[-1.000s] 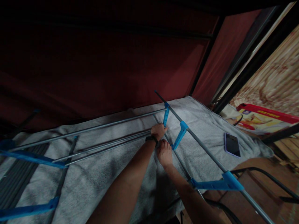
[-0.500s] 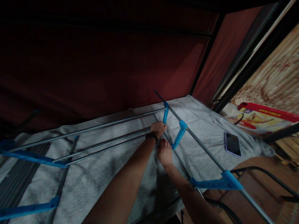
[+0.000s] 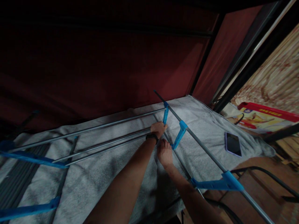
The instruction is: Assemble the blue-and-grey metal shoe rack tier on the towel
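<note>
A frame of grey metal tubes and blue plastic brackets lies partly assembled on the bed. My left hand (image 3: 158, 129), with a dark band on its wrist, is closed around the right ends of the two lower crosswise tubes (image 3: 107, 144), against the foot of a blue bracket (image 3: 165, 114). Just below it, my right hand (image 3: 165, 153) has its fingers curled beside the lower long tube (image 3: 181, 163); what lies under them is hidden. A second blue bracket (image 3: 179, 135) stands right of my hands, joining that tube to the upper long tube (image 3: 205, 148).
Grey cloth (image 3: 98, 183) covers the surface. Loose tubes (image 3: 21, 177) lie at the left, near another blue bracket (image 3: 30, 209). A phone (image 3: 233, 144) rests at the right. Beyond are a red and yellow box (image 3: 266, 115) and a chair (image 3: 252, 189). A dark red curtain (image 3: 128, 71) hangs behind.
Almost nothing differs. Both hands keep their places on the frame, and my left forearm has shifted very slightly to the right.
</note>
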### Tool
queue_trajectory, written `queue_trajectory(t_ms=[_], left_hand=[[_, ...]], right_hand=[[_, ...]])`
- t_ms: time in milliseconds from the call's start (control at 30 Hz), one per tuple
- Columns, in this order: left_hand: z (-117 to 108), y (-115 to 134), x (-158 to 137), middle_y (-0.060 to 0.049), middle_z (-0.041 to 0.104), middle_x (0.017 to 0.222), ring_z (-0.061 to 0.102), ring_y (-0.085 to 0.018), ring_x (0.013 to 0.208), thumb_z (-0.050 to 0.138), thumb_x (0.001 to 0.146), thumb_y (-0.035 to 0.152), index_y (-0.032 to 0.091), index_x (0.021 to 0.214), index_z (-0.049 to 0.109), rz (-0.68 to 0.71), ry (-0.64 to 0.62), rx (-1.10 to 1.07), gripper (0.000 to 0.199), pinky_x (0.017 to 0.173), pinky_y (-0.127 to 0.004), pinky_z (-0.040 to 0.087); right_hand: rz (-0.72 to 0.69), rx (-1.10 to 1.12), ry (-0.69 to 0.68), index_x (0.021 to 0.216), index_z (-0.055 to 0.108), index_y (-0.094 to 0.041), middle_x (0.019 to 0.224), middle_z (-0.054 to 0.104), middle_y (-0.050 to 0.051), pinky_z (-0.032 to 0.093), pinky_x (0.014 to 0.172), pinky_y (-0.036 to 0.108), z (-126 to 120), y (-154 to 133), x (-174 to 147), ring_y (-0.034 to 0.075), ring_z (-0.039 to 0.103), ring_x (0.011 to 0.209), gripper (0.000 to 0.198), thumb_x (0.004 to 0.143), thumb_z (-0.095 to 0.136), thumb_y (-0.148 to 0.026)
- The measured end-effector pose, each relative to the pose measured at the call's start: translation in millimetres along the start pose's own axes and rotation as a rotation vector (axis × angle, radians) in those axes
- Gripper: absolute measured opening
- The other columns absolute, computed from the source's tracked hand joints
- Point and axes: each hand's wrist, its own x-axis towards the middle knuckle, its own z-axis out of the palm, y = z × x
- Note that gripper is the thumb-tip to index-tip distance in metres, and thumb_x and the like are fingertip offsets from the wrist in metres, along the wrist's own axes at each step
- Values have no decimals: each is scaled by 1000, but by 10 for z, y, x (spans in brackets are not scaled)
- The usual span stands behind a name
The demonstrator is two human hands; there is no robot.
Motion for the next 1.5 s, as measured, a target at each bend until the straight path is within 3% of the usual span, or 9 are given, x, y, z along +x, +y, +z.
queue_trajectory(t_ms=[100,500,767,867,1000,1133,1267,1367,1500], left_hand=[[29,-34,28,-18,72,106,67,-28,105,37,97,47,13,109,70,62,64,6,49,89,-37,50],[0,-104,108,-13,72,111,67,-25,105,39,94,48,17,106,71,88,-6,-14,46,88,-32,50],[54,-78,88,-15,72,109,66,-26,107,38,94,53,16,109,70,74,13,-22,51,89,-33,50],[83,-77,80,-16,73,107,67,-28,107,37,94,59,16,107,70,75,23,-31,56,88,-34,50],[108,-106,80,-16,73,106,67,-27,106,38,92,63,15,106,71,86,6,-66,59,87,-33,50],[91,-144,81,-16,72,110,67,-27,108,38,91,63,15,106,70,121,-29,-93,60,88,-33,50],[38,-163,87,-14,72,112,66,-25,108,40,90,61,17,106,71,139,-88,-90,56,86,-29,50],[7,-166,93,-12,73,110,67,-23,106,41,91,56,19,105,72,153,-113,-84,50,84,-27,51],[-9,-168,94,-11,72,112,67,-22,107,43,91,45,18,109,71,164,-136,-77,43,84,-26,51]], right_hand=[[1,4,2,130,53,-13,130,55,17,40,93,43,4,3,7,29,50,111,38,93,42,-16],[-19,22,4,132,51,-11,129,55,18,41,92,44,37,29,4,30,50,112,41,92,41,-14],[-18,89,33,128,53,-12,128,56,19,42,92,47,54,33,14,30,51,109,41,89,43,-14],[2,177,47,125,54,-14,126,56,17,43,94,47,45,43,17,28,52,108,38,88,42,-14],[29,500,137,126,50,-17,122,56,12,43,101,42,59,93,40,23,51,112,41,86,41,-13],[133,625,275,136,40,-16,130,49,13,38,108,42,127,125,267,22,45,124,52,84,39,-16],[303,709,376,135,42,-13,137,45,17,33,111,44,148,109,721,24,42,130,56,80,42,-20],[300,751,354,132,47,-12,135,49,17,36,109,39,102,116,1010,23,45,128,52,82,40,-22],[270,776,232,121,58,-15,111,67,12,45,92,33,64,173,1166,21,59,101,43,82,40,-23]])
